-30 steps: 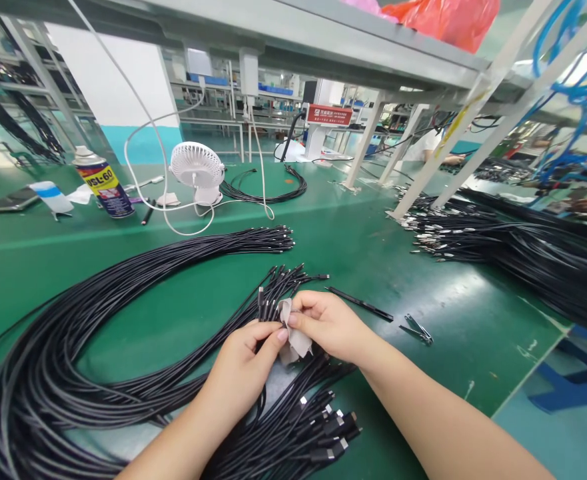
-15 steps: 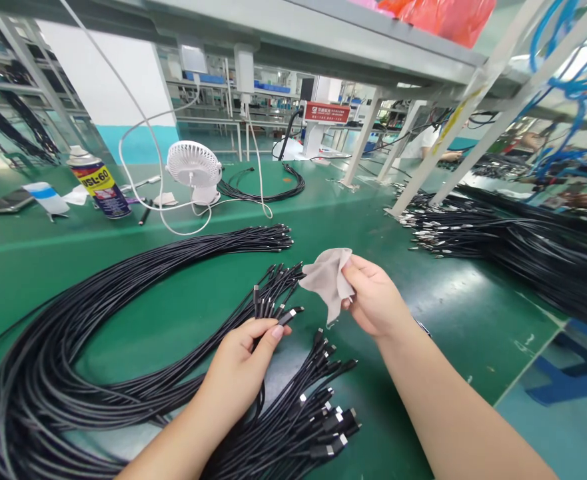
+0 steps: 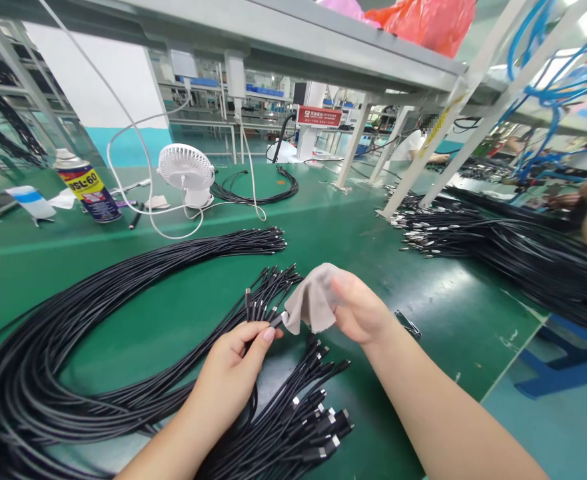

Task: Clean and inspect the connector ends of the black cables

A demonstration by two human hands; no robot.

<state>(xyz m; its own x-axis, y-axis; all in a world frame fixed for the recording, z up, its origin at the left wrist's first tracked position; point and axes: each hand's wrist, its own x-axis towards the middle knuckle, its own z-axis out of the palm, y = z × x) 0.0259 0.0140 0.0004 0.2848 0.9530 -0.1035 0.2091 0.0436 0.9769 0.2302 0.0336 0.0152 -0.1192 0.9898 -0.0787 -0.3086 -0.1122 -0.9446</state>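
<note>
My left hand [image 3: 240, 350] pinches a black cable by its connector [image 3: 276, 320], thumb on top and the tip pointing right. A grey cloth [image 3: 316, 300] hangs from my right hand [image 3: 360, 308], whose fingers are closed on it and slightly blurred. The cloth's left edge meets the connector tip and covers it. Several more connectors stand up just behind my left fingers. A long bundle of black cables [image 3: 98, 287] curves round on the left, and another group of connector ends [image 3: 323, 427] lies below my hands.
On the green table [image 3: 333, 233] stand a white fan [image 3: 186, 170] and a spray can [image 3: 88, 187]. A coiled cable [image 3: 273, 190] lies behind. More cables [image 3: 513, 247] are heaped at right, near shelf posts [image 3: 418, 157]. A blue stool [image 3: 568, 360] is beyond the table edge.
My right hand has brought the cloth left and down onto the connector tip, which was bare before. My left hand keeps its hold. The whole view has shifted slightly.
</note>
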